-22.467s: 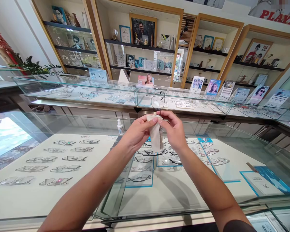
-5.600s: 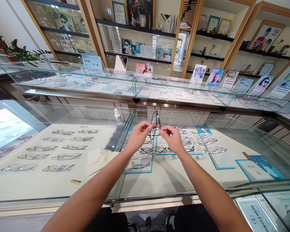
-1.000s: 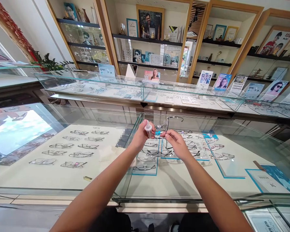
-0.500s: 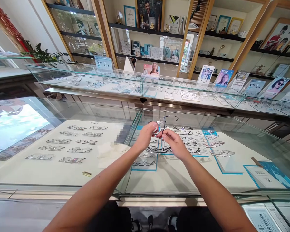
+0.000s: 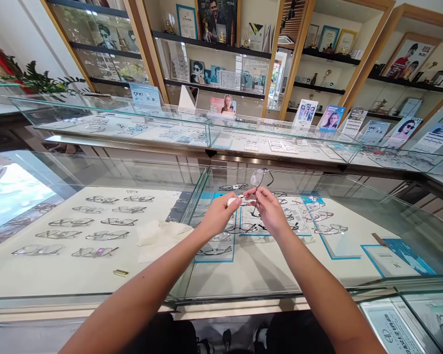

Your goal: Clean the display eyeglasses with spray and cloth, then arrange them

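Observation:
A pair of dark thin-rimmed eyeglasses (image 5: 257,177) is held up above the glass counter, one lens upright and a curved temple reaching to the right. My right hand (image 5: 270,210) pinches its frame between thumb and fingers. Just left of it, my left hand (image 5: 219,214) is closed around a small white rounded object (image 5: 234,201), mostly hidden by the fingers. The left fingertips come close to the eyeglasses; whether they touch cannot be made out. Beneath both hands, several more eyeglasses (image 5: 245,228) lie in the display case.
A cream cloth (image 5: 162,233) lies left of my left forearm. Rows of eyeglasses (image 5: 107,236) fill the left case, near a small gold piece (image 5: 120,273). Behind runs a second glass showcase (image 5: 206,132) topped with advertising cards (image 5: 331,118). A glass edge (image 5: 196,201) divides the near counter.
The eyeglasses have turned so one lens faces up above my right hand. My left hand has shifted slightly down and away from the frame, exposing the white object. The view has swung slightly right.

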Tool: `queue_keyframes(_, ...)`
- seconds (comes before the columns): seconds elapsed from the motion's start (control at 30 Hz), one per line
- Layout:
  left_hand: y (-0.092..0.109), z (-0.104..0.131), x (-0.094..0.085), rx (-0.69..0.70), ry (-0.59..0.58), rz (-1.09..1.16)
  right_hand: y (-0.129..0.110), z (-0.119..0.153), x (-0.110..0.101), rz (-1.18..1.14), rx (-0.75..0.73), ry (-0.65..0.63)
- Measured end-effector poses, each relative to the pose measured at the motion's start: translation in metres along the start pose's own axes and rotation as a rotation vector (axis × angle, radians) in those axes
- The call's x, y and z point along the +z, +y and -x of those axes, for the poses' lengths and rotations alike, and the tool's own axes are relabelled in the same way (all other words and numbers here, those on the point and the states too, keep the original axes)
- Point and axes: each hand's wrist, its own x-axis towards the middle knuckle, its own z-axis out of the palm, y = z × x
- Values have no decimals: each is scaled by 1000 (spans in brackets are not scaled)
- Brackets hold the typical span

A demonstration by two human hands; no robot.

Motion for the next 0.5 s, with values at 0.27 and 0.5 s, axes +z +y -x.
queue_keyframes(0.27, -8, -16, -25, 21, 122, 79, -4, 1, -1, -59, 19, -26)
queue_keyframes(0.5, -71, -49, -107, -260, 576, -185, -9, 1, -6, -222, 39, -11)
